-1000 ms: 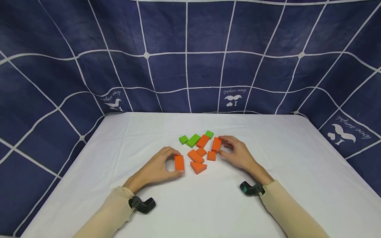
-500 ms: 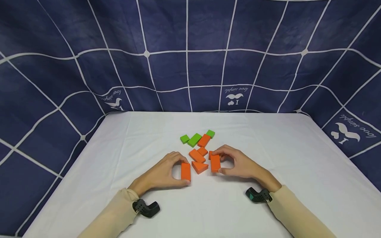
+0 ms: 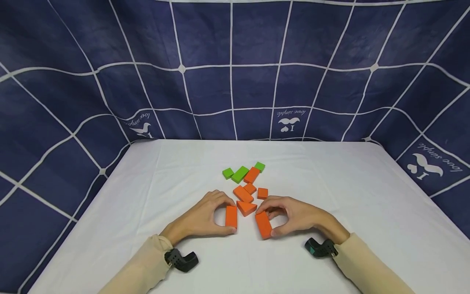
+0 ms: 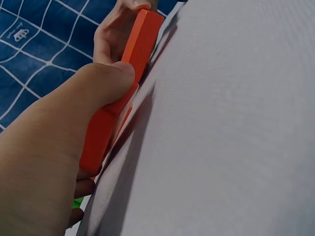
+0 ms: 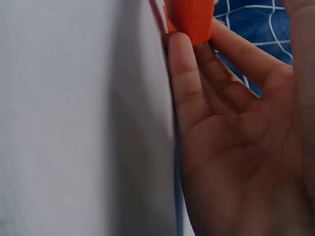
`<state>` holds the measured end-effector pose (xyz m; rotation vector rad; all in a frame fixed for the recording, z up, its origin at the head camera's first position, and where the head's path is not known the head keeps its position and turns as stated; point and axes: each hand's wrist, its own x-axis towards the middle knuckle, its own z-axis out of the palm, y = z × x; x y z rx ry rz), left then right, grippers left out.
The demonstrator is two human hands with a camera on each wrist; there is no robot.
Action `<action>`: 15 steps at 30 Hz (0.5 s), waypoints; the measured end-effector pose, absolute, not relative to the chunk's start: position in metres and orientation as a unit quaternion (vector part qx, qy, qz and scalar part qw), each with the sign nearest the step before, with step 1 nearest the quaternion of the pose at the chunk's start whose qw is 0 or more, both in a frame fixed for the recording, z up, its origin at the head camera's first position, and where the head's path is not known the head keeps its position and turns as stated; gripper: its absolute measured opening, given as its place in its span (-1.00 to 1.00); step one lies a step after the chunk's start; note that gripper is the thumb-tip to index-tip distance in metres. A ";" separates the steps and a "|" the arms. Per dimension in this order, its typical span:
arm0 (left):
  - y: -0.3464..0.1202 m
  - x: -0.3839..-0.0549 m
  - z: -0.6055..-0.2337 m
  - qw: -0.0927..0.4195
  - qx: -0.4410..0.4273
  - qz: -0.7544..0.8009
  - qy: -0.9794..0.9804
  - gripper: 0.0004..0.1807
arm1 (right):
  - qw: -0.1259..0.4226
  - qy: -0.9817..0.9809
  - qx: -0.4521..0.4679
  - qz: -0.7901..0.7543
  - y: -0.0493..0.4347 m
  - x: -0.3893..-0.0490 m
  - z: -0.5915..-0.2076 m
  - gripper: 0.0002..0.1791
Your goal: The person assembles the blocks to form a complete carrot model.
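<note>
Two orange rectangular blocks stand near the middle of the table. My left hand (image 3: pixel 203 215) pinches the left block (image 3: pixel 231 216) between thumb and fingers at its near and far ends. The right block (image 3: pixel 263 225) is pinched the same way by my right hand (image 3: pixel 299 213), and it is turned at a slant. A gap separates the two blocks. Just beyond them lies an orange triangular block (image 3: pixel 246 208). In the left wrist view the thumb rests on the held orange block (image 4: pixel 98 140). The right wrist view catches only part of an orange block (image 5: pixel 194 19).
Behind the hands lie more orange blocks, among them a small one (image 3: pixel 262 193) and a longer one (image 3: pixel 243 194). Farther back are several green blocks, including a rectangular one (image 3: pixel 240 174). A white cloth covers the table (image 3: pixel 176 163), backed by a blue checked curtain (image 3: pixel 253 85).
My right hand has brought its block toward me from beside the small orange block and turned it. My left hand has shifted its block slightly right and nearer.
</note>
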<state>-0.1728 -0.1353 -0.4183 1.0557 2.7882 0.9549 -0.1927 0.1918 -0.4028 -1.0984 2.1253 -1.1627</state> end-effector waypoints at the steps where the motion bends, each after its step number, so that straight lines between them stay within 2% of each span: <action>1: -0.135 -0.173 -0.419 0.005 0.340 0.302 0.891 -0.37 | 0.237 0.773 -0.406 -0.426 0.190 -0.192 -0.403 -0.41; 9: -0.136 -0.174 -0.421 0.000 0.334 0.304 0.892 -0.32 | 0.201 0.812 -0.379 -0.396 0.177 -0.186 -0.406 -0.33; 15: -0.136 -0.176 -0.424 -0.023 0.321 0.299 0.898 -0.30 | 0.169 0.819 -0.371 -0.404 0.168 -0.188 -0.411 -0.29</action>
